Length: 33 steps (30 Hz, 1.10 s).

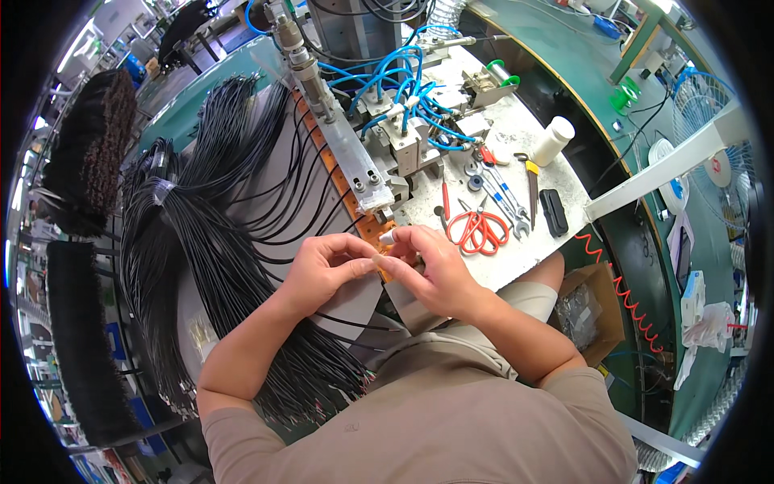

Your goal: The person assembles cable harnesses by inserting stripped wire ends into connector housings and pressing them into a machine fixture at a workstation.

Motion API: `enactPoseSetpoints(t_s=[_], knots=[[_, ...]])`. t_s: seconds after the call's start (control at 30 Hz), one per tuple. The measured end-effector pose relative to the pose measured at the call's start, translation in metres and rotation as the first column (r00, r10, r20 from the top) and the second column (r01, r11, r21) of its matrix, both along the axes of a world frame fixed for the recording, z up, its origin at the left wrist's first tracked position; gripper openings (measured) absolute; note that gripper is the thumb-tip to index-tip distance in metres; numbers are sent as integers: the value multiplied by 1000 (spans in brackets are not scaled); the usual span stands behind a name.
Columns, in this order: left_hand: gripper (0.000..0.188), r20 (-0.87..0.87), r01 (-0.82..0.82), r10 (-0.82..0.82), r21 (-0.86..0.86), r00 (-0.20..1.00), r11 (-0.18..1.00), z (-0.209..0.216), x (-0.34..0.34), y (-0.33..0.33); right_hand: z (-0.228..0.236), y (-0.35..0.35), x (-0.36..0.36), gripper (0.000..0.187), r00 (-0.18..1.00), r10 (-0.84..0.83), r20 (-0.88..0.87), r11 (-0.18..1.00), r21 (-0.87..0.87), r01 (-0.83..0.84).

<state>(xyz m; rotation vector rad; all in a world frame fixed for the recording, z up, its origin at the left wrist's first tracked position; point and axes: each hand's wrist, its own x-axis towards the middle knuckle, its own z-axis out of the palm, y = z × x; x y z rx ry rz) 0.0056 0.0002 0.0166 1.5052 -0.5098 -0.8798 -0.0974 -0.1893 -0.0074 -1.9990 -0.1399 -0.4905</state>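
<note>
A bundle of black cables (pixel 214 250) lies left of the pale surface (pixel 508 264) carrying a blue-tubed machine (pixel 343 157). Some reach an orange rail (pixel 349 202). At its near end, left hand (pixel 316 272) and right hand (pixel 442 270) meet: the left's fingers pinch closed; how far the right's close, or what either grips, I cannot tell. A white piece (pixel 386 239) touches the right's.
</note>
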Motion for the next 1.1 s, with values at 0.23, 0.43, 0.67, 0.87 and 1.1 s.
enactPoseSetpoints(t_s=[0.23, 0.43, 0.67, 0.87, 1.1], knots=[[11, 213, 18, -35, 82, 976, 996, 7, -7, -5, -9, -3, 10, 15, 967, -60, 249, 949, -287, 133], [9, 939, -62, -152, 180, 308, 982, -4, 6, -3, -46, -22, 22, 19, 964, -214, -160, 976, -5, 216], [7, 949, -128, -260, 284, 179, 950, -5, 6, 0, -55, -18, 24, 21, 944, -40, -329, 902, 395, 176], [7, 949, -127, -269, 290, 164, 948, -4, 6, -1, -53, -25, 28, 23, 904, -6, -427, 900, 392, 191], [7, 951, -129, -263, 284, 161, 950, -5, 4, 0, -52, -24, 28, 24, 896, -36, -442, 919, 337, 203]])
